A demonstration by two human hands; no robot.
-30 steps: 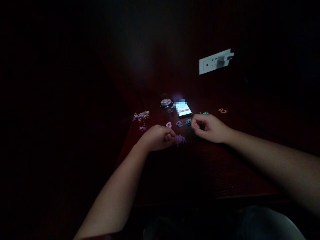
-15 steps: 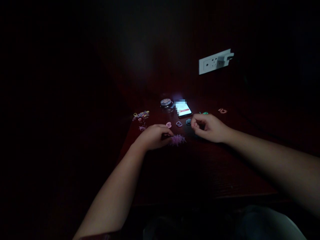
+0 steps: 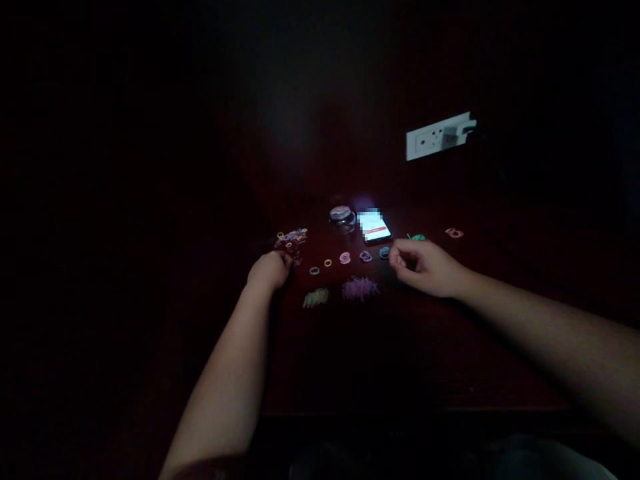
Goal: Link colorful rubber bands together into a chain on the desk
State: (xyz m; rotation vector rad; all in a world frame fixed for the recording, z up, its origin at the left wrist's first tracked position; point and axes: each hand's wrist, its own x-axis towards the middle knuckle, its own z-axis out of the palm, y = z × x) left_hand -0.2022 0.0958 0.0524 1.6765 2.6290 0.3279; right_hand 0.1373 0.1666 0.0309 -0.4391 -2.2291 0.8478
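Observation:
My left hand (image 3: pixel 270 270) rests low on the table with its fingers bent together at a small scatter of thin purple elastic bands (image 3: pixel 297 259); whatever is between the fingertips is too small to make out. Just beyond it lies a mixed heap of coloured elastic bands (image 3: pixel 291 237). My right hand (image 3: pixel 425 267) is curled, thumb towards fingers, beside a blue bundle of bands (image 3: pixel 385 253); its fingertips hide anything it may hold. A row holds a yellow ring (image 3: pixel 328 263), a pink bundle (image 3: pixel 345 258) and a lilac bundle (image 3: pixel 366 256).
Nearer me are a pale yellowish pile (image 3: pixel 316 298) and a purple pile (image 3: pixel 361 288). Behind stand a round lidded jar (image 3: pixel 343 219) and a lit phone (image 3: pixel 376 227). Green bands (image 3: pixel 417 237) and orange bands (image 3: pixel 455 233) lie right. A socket (image 3: pixel 440 137) is on the wall.
My left hand has moved left from the purple pile to the small scatter, uncovering the yellowish pile and two rings. My right hand keeps its place by the blue bundle. The view has shifted slightly.

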